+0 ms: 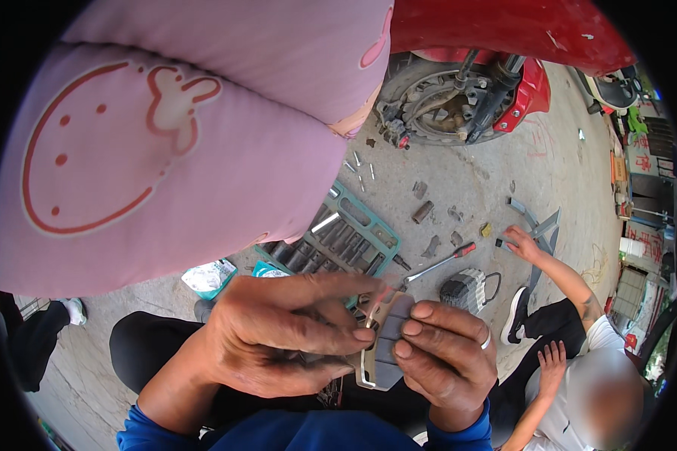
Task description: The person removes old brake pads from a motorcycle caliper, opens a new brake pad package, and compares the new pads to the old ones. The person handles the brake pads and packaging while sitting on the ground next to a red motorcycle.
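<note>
In front of my chest I hold a brake pad [390, 342] with grey friction blocks and a pale metal backing. My right hand [451, 353], a ring on one finger, grips its grey face with the fingertips. From the other side my left hand [271, 334] pinches the backing edge between thumb and fingers. The left index finger stretches over the top of the pad and is partly blurred. Something thin and reddish shows by that fingertip, too blurred to name. Beyond my hands lies an open green socket case [368, 213] with dark sockets.
A pink padded cover [180, 135] fills the upper left. At the top stands a red vehicle's front wheel [436, 105]. A screwdriver [447, 259], several bolts and metal parts lie on the concrete. At right, another person's hand [523, 244] reaches near a metal stand [547, 225].
</note>
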`<state>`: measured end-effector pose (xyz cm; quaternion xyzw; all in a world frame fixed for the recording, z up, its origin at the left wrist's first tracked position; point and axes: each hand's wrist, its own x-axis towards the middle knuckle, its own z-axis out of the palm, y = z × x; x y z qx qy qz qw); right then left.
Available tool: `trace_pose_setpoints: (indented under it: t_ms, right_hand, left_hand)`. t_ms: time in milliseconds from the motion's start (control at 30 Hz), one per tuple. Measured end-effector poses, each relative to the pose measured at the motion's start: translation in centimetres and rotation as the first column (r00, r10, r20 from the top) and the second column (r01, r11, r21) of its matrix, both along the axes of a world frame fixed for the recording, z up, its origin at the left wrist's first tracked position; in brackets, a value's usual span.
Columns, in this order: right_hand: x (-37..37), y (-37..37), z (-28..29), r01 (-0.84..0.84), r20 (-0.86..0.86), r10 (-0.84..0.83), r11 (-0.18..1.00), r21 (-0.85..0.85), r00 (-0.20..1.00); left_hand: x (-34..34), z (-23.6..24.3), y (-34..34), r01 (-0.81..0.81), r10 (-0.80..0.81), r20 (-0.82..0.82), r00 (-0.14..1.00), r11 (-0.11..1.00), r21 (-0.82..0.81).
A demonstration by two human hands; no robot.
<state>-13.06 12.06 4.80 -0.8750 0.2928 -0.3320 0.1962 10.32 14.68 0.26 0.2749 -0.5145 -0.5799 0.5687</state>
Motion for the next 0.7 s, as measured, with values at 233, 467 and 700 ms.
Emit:
trace_pose_setpoints:
  t_ms: [233, 467, 700]
  right_hand:
    - [-0.3, 0.1, 0.3, -0.015, -0.016, 0.015, 1.0, -0.013, 1.0]
    - [-0.5, 0.6, 1.1, -0.027, -0.043, 0.027, 1.0, 0.008, 0.999]
    - [-1.0, 0.5, 1.6, -0.084, -0.096, 0.081, 0.996, -0.028, 0.992]
  left_hand:
    - [-0.1, 0.0, 0.2, 0.039, -0.039, 0.001, 0.999, 0.999, -0.004]
    - [0.3, 0.2, 0.1, 0.118, -0.117, -0.072, 0.99, 0.993, 0.003]
    - [0.3, 0.6, -0.3, 0.101, -0.101, 0.005, 0.995, 0.995, 0.021]
